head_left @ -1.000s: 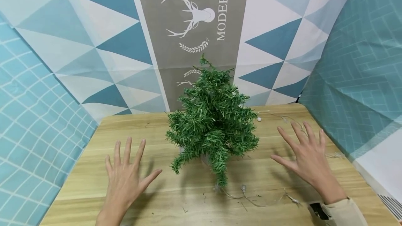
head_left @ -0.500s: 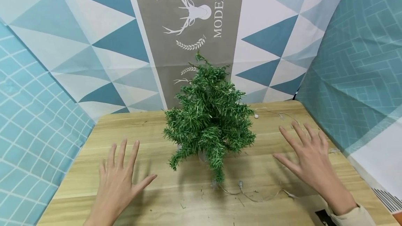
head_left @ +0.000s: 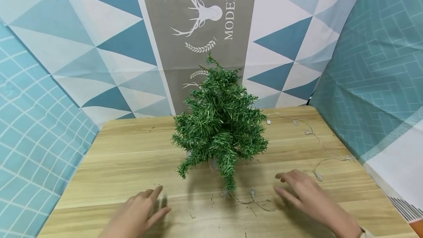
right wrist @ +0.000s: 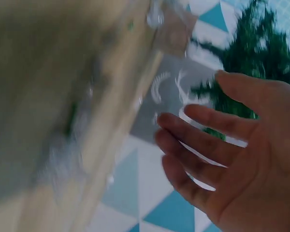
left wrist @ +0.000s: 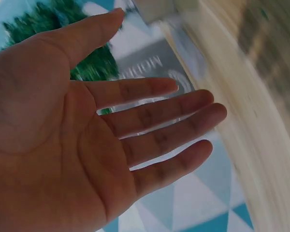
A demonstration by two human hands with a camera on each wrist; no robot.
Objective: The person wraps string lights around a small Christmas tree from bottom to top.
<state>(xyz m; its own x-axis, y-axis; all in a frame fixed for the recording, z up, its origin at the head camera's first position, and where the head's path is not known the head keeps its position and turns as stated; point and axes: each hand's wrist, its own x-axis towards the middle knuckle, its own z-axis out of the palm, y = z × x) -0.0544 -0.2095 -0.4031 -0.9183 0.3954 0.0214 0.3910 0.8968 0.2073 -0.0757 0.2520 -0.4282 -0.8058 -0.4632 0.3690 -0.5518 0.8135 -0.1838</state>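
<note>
Head view gives us both hands low in front of the tree [head_left: 221,120], one to each side, with neither touching it. We see the tree upright on the bench [head_left: 115,157], its pale base [head_left: 214,163] partly hidden by the lower branches. Our left grip [head_left: 137,210] comes in from the bottom edge, back of the hand up, its fingers angled forward and inward and its thumb set apart below them. From the left wrist view we find its palm bare and its fingers long and nearly straight, with narrow gaps between them; it has hold of nothing.

Our right grip [head_left: 302,194] reaches in from the lower right, the forearm slanting inward behind it and a bit of sleeve [head_left: 365,233] at the bottom edge. We see its fingers loosely bent and its thumb well apart from them, and the right wrist view shows us no object in that palm either. It lies across the line of the light string [head_left: 318,176], which runs along the right of the bench and also in front of the tree; whether the hand touches the wire we cannot tell. Near the tree's front we notice small scraps [head_left: 192,216], and behind it a patterned cloth [head_left: 281,17]
</note>
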